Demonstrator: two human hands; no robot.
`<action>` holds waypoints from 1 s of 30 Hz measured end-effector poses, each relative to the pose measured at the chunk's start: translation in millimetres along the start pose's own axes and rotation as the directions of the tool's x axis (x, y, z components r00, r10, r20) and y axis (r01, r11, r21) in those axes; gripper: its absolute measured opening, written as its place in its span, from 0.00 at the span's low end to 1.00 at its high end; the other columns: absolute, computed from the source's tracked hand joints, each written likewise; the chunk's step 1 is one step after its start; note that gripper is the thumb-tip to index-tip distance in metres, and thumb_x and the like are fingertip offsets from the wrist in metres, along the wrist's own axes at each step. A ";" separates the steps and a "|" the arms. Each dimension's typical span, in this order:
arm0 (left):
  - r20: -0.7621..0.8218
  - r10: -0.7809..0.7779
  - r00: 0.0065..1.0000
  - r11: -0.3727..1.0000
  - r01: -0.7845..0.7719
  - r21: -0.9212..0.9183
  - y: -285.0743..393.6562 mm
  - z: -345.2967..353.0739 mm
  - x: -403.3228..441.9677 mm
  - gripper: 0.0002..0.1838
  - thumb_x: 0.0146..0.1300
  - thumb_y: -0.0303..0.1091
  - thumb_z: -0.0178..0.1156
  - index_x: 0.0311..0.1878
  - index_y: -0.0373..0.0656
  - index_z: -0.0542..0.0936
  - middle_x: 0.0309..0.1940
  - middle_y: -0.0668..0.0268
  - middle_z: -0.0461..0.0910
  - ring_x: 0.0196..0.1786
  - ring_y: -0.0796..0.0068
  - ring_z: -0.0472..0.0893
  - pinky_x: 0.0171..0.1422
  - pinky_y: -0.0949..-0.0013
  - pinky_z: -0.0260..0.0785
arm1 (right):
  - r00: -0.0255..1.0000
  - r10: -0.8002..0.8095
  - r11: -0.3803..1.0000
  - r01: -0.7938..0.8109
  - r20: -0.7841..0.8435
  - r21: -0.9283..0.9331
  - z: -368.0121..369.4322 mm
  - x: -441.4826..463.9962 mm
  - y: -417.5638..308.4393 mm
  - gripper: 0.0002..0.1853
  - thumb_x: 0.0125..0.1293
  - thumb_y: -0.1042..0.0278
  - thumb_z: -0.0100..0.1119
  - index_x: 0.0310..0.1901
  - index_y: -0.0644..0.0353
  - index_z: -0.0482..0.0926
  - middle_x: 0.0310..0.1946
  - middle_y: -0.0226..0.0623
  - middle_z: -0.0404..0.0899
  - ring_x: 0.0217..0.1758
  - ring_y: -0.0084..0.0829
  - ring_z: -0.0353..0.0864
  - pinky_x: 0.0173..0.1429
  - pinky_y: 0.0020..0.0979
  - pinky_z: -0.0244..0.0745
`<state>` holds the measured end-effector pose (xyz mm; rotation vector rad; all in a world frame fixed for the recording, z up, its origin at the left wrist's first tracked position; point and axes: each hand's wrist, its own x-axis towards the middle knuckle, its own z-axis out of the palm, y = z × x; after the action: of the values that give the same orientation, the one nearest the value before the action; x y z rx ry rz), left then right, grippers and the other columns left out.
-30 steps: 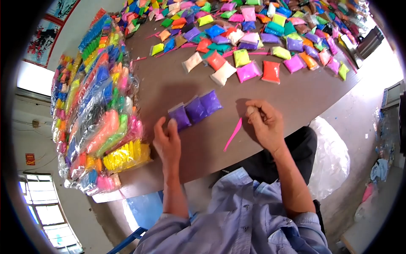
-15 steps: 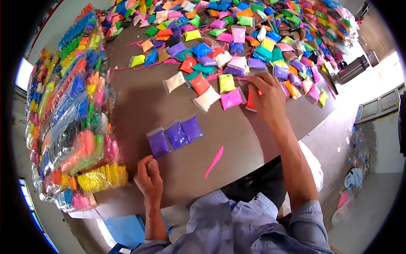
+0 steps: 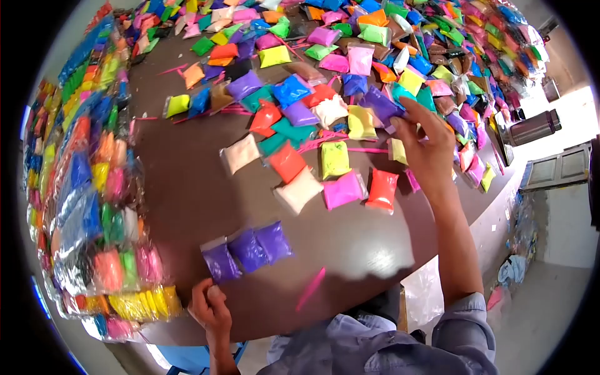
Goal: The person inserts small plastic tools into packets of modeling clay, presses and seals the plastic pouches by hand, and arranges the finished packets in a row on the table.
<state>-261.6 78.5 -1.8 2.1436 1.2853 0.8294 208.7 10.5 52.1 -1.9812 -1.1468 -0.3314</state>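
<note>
My right hand point(image 3: 426, 140) pinches a purple packet point(image 3: 382, 106) between thumb and fingers, over the near side of the coloured pile. Just below it on the table lie a red packet point(image 3: 382, 190), a pink packet point(image 3: 344, 190) and a yellow packet point(image 3: 335, 159). My left hand point(image 3: 211, 307) rests at the table's near edge with fingers loosely curled and a gap at the thumb, holding nothing. Directly above it, three purple packets point(image 3: 249, 249) lie side by side in a slanted row. A pink plastic strip point(image 3: 310, 289) lies to their right.
Tall stacks of bagged packets point(image 3: 81, 187) line the left side of the table point(image 3: 181, 169). Across the back spreads a heap of loose packets point(image 3: 337, 37) in many colours. A dark metal cylinder point(image 3: 534, 128) stands out beyond the right edge.
My right hand has moved up and to the right and now holds a purple packet. The red packet that it partly covered is in full sight. The whole view has shifted.
</note>
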 end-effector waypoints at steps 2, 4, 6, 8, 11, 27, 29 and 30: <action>0.008 -0.043 0.999 0.997 0.042 0.070 1.1 -1.4 0.9 0.10 0.79 0.33 0.59 0.48 0.35 0.83 0.21 0.63 0.81 0.22 0.73 0.81 0.27 0.69 0.70 | 0.960 0.245 0.934 -0.271 0.133 0.234 -10.1 0.5 7.6 0.14 0.69 0.73 0.74 0.55 0.64 0.88 0.37 0.36 0.90 0.37 0.25 0.87 0.42 0.28 0.80; 0.005 -0.065 0.998 0.994 0.064 0.086 2.7 0.4 1.5 0.10 0.79 0.33 0.59 0.47 0.35 0.83 0.21 0.63 0.81 0.22 0.73 0.81 0.27 0.69 0.70 | 0.941 0.307 0.905 -0.336 0.145 0.261 -16.9 -5.1 19.7 0.14 0.69 0.74 0.74 0.55 0.65 0.88 0.37 0.33 0.90 0.36 0.20 0.85 0.40 0.26 0.78; -0.012 -0.093 0.996 0.991 0.094 0.092 5.4 2.2 0.6 0.10 0.79 0.33 0.59 0.47 0.35 0.83 0.21 0.63 0.81 0.22 0.73 0.81 0.27 0.69 0.69 | 0.882 0.429 0.818 -0.471 0.196 0.330 -31.8 -10.6 19.6 0.14 0.70 0.75 0.74 0.55 0.66 0.87 0.36 0.28 0.87 0.34 0.14 0.79 0.38 0.21 0.73; -0.035 -0.092 0.995 0.991 0.095 0.094 6.7 2.9 2.0 0.10 0.79 0.33 0.59 0.47 0.34 0.83 0.20 0.64 0.80 0.22 0.73 0.81 0.26 0.69 0.70 | 0.860 0.465 0.771 -0.511 0.211 0.381 -49.1 -24.2 22.1 0.14 0.70 0.76 0.74 0.55 0.66 0.87 0.35 0.27 0.86 0.34 0.14 0.79 0.37 0.21 0.73; -0.047 -0.062 0.997 0.995 0.065 0.078 7.1 3.7 2.7 0.09 0.79 0.32 0.60 0.48 0.34 0.83 0.20 0.64 0.80 0.22 0.74 0.81 0.27 0.69 0.70 | 0.831 0.517 0.686 -0.545 0.203 0.483 -66.3 -43.7 20.0 0.14 0.71 0.75 0.73 0.56 0.67 0.86 0.34 0.27 0.85 0.34 0.14 0.80 0.35 0.20 0.71; -0.089 0.043 0.995 0.979 -0.060 -0.194 -9.2 6.8 -4.2 0.08 0.77 0.31 0.64 0.47 0.34 0.84 0.31 0.65 0.85 0.31 0.79 0.83 0.36 0.72 0.75 | 0.727 0.618 0.474 -0.648 0.299 0.595 -87.6 -160.3 -60.7 0.14 0.73 0.71 0.70 0.55 0.69 0.87 0.28 0.21 0.80 0.31 0.13 0.79 0.36 0.20 0.73; -0.086 0.062 0.994 0.976 -0.078 -0.203 2.0 5.3 -10.4 0.08 0.75 0.30 0.65 0.48 0.34 0.85 0.34 0.64 0.87 0.33 0.78 0.84 0.38 0.72 0.77 | 0.713 0.604 0.350 -0.638 0.355 0.686 -73.1 -189.5 -79.5 0.13 0.74 0.74 0.69 0.56 0.69 0.85 0.31 0.21 0.82 0.34 0.13 0.80 0.38 0.20 0.74; -0.012 0.062 0.998 0.957 -0.063 -0.282 26.2 6.8 -13.4 0.10 0.74 0.29 0.66 0.52 0.34 0.85 0.38 0.63 0.87 0.37 0.78 0.85 0.42 0.72 0.79 | 0.725 0.570 0.305 -0.624 0.386 0.720 -69.1 -201.4 -90.2 0.13 0.75 0.74 0.68 0.57 0.69 0.85 0.32 0.22 0.82 0.34 0.13 0.80 0.39 0.20 0.75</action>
<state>-246.1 54.5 8.2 1.9627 1.0341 0.9786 34.5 -139.6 27.6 -1.3701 -0.3281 0.6058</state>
